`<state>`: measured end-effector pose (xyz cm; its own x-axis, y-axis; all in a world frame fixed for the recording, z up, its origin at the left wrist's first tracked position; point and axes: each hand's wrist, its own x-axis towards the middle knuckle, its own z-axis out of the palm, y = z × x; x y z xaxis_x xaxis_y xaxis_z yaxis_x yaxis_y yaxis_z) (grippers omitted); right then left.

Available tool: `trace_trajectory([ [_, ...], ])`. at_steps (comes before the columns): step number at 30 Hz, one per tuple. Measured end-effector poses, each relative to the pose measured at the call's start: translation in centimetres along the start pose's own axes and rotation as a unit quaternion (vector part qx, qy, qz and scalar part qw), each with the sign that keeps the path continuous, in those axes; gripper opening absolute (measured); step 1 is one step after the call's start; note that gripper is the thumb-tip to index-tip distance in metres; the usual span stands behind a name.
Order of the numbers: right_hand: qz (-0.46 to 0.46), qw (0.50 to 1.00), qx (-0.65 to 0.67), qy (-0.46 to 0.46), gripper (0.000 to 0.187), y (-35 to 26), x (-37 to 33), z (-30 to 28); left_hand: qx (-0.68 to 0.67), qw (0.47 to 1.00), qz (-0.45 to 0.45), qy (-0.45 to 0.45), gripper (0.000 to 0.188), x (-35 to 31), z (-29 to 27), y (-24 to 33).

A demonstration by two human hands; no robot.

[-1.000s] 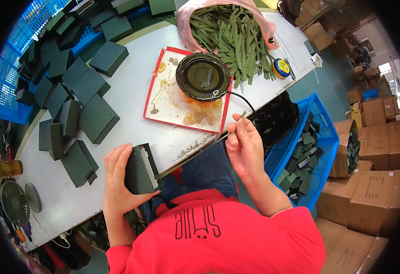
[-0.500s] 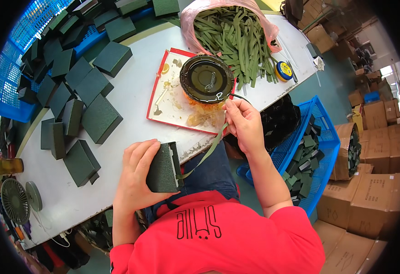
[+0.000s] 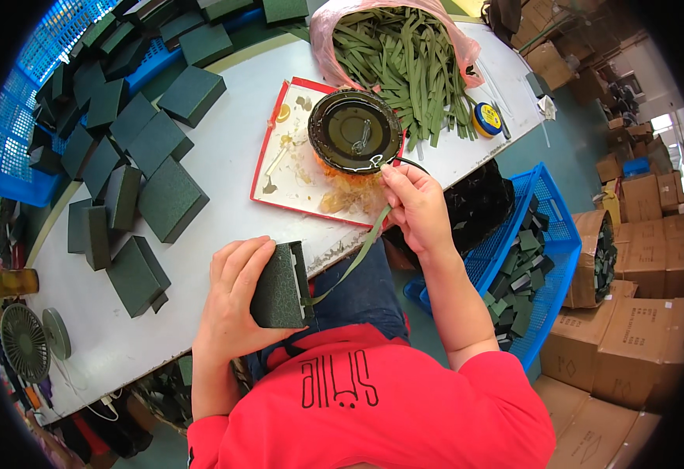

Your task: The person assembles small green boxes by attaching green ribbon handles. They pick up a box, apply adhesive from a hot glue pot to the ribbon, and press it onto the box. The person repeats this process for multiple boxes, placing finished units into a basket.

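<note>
My left hand [image 3: 236, 289] is closed round a dark green box [image 3: 279, 289] just off the table's near edge. A flat green ribbon [image 3: 357, 262] runs from the box's right side up to my right hand [image 3: 416, 205], whose thumb and forefinger pinch its upper end. That hand is at the near right rim of a round black pot [image 3: 355, 131] of dark, glossy liquid; whether the ribbon's tip touches the rim is hard to make out. Yellowish drips cling below the pot, which stands on a white tray with a red rim [image 3: 299, 209].
A pink plastic bag [image 3: 328, 43] spills many green ribbons [image 3: 412, 70] behind the pot, beside a round yellow-and-blue tin [image 3: 486, 119]. Several green boxes [image 3: 171, 201] lie at left, near a small fan [image 3: 25, 344]. Blue crates [image 3: 564, 234] and cardboard cartons [image 3: 639, 336] stand at right.
My right hand has shifted very slightly up and left at the pot's rim, still pinching the ribbon. My left hand and the box have hardly moved.
</note>
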<state>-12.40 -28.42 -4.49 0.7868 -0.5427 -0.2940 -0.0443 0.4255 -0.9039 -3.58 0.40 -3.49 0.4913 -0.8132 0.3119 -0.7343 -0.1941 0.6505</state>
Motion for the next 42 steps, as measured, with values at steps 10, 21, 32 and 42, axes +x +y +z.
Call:
trace_trajectory([
  [10,-0.011,0.993,-0.086,-0.079,0.016,-0.6,-4.9,1.4,-0.050,0.999,0.019,0.006,0.098,0.6,-0.9,0.2],
  [21,0.115,0.950,-0.133,-0.257,0.017,0.4,-6.9,4.7,-0.104,0.993,0.054,-0.006,0.093,1.4,-1.4,0.9],
  [32,0.117,0.916,-0.257,-0.285,0.022,0.1,-5.9,4.5,-0.070,0.995,0.070,-0.027,0.087,1.4,-1.4,1.1],
  [42,0.137,0.907,-0.241,-0.318,0.016,1.3,-5.1,3.6,-0.048,0.996,0.057,-0.045,0.085,1.3,-1.1,0.8],
])
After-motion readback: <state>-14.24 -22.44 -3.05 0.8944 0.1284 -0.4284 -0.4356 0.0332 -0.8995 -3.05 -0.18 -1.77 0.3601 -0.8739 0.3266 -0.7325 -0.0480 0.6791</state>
